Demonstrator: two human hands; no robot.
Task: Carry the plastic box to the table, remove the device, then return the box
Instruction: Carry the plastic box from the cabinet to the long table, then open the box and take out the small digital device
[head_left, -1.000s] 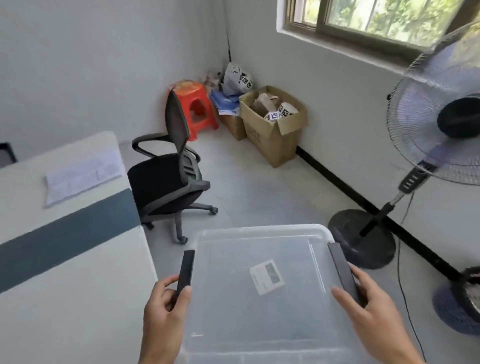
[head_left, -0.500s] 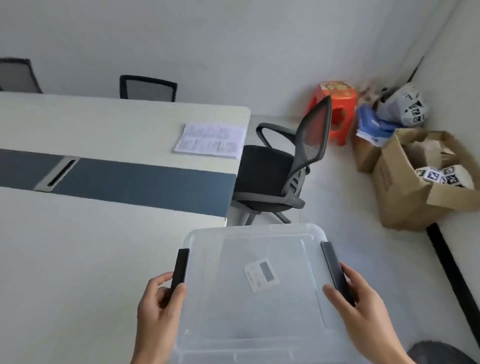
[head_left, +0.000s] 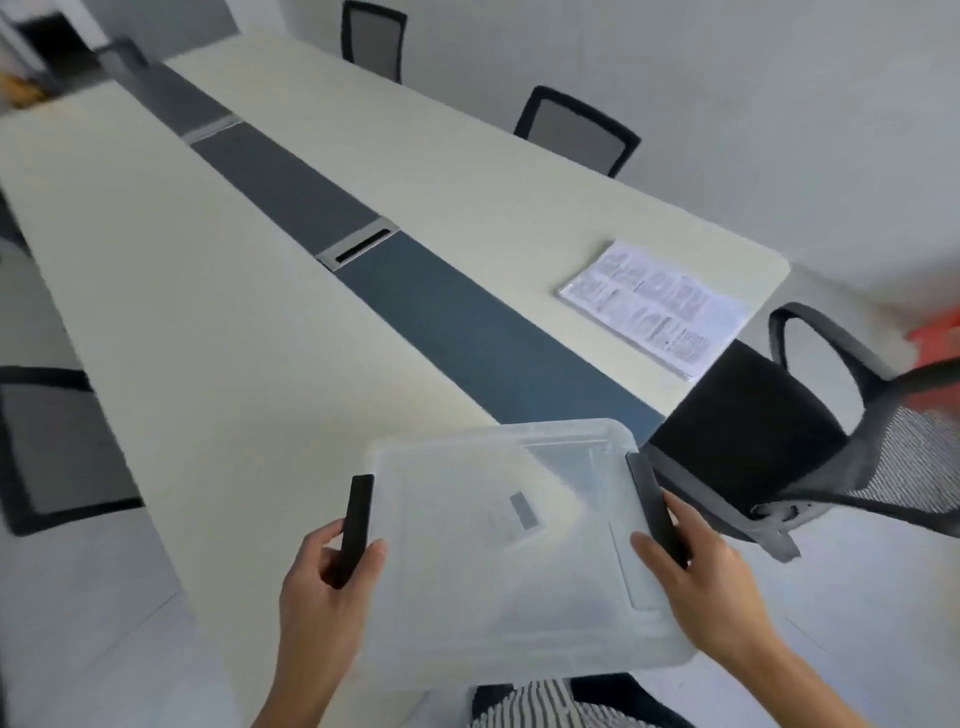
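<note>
- Plastic box (head_left: 519, 545), clear and lidded, carried level at waist height, its far left part over the near end of the pale tabletop (head_left: 218, 322), its right part hanging past that end, not yet set down.
- Far left: dark chair (head_left: 52, 441) tucked against the tabletop's long side, well apart from the box.
- Left hand (head_left: 322, 587) curled around the black latch (head_left: 356, 519) on the box's left edge, thumb on top, fingers wrapped under.
- Centre: small white label (head_left: 514, 517) on the lid; contents blurred behind the frosted plastic, device not made out.
- Dark strip with a metal cable slot (head_left: 358, 249) along the middle of the tabletop, beyond the box.
- Right hand (head_left: 706, 587) clamped on the matching latch (head_left: 652, 504) at the right edge, thumb lying on the lid.
- Right: stack of printed papers (head_left: 654, 306) near the tabletop's far corner, clear of the likely landing spot.
- Black office chair (head_left: 753, 441) just beside the box's right corner.
- Likely risks: corner clipping the chair on the way in; a latch popping open under load, since both grips sit on the clips rather than the body; box left overhanging the end and tipping.
</note>
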